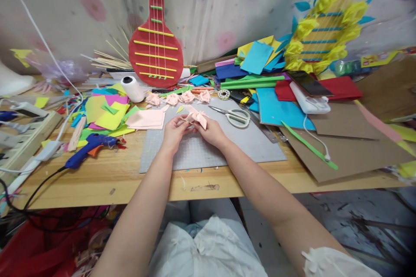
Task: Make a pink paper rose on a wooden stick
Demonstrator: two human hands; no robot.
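Between my two hands, above the grey cutting mat, is a pale pink paper flower. My left hand pinches it from the left, near what looks like a thin stick. Fingers of my right hand close on its right side and underside; the fingertips are partly hidden. Several finished-looking pink paper flowers lie in a row along the mat's far edge. To the left rests a stack of pink paper pieces. Scissors with pale handles lie to the right of my hands.
A blue glue gun and a power strip are at left, near coloured paper scraps. A thread spool and a red paper lute stand behind. Cardboard and a phone are at right.
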